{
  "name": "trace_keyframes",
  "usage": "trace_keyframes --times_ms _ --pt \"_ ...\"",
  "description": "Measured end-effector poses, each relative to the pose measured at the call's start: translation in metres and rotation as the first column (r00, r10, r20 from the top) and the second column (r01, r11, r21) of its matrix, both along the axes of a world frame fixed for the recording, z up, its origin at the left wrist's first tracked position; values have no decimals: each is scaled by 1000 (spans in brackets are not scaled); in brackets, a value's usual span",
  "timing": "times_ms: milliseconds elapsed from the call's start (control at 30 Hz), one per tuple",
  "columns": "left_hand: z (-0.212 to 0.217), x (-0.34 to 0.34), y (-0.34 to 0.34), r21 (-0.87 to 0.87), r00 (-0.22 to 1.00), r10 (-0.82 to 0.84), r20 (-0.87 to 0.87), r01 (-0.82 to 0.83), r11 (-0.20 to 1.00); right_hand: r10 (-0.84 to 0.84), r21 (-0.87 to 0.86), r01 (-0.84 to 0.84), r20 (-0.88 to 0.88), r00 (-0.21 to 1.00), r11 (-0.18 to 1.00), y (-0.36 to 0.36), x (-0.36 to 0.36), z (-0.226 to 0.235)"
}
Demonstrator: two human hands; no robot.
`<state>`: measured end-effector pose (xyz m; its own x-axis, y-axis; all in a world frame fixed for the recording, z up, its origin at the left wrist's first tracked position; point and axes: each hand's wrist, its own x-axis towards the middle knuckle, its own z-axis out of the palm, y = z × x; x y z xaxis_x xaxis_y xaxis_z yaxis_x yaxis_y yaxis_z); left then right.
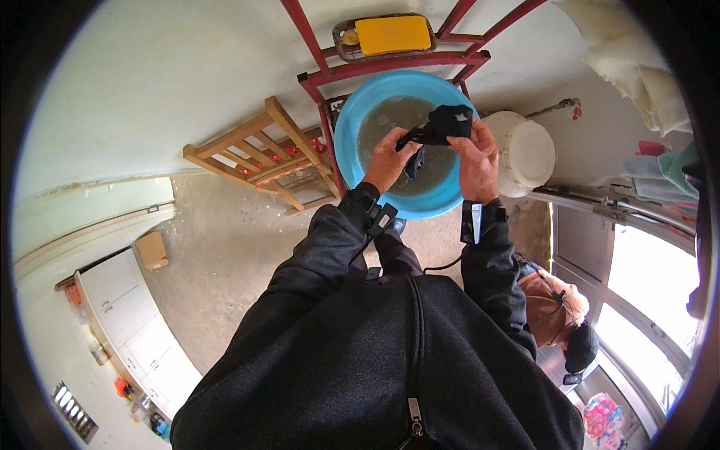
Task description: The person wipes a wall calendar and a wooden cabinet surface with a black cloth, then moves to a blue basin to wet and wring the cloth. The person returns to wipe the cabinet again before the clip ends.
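Note:
Above a round blue basin [349,139] of cloudy greyish water, I hold a black piece of cloth [444,126] stretched between both hands. My left hand [390,159] pinches its bunched left end, and a loose part hangs down below toward the water. My right hand [478,159] grips the other end with thumb and fingers; a small pale patch shows there. The cloth looks like a small garment, but its exact kind is not clear. The basin rests in a dark red metal stand [390,63].
A tray [345,54] with a yellow slab sits on the stand's upper part. Left stands a wooden slatted rack [262,154]; right, a lidded white bucket [532,154]. Another person [551,304] is at lower right, by a glazed door [649,277]. White cabinets [135,322] line the left.

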<state>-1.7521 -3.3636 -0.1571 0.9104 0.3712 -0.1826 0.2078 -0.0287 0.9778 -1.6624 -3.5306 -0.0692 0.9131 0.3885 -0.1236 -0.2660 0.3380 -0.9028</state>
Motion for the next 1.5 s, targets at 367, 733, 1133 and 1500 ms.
trace_keyframes --times_ms 367,733,1133,1500 --pt "23 -1 4 -922 994 -45 -101 -77 381 227 -592 2 312 923 806 -7 -21 -42" --pt "5 -13 -5 -868 962 -156 -226 -126 480 63 -497 129 352 934 858 1 -14 -32" --pt "16 -11 -19 -740 918 -73 -389 -264 619 28 -396 84 269 963 914 8 -13 -13" --pt "18 -14 0 -962 990 -136 -34 5 273 535 -663 -39 567 626 748 -10 -32 -23"
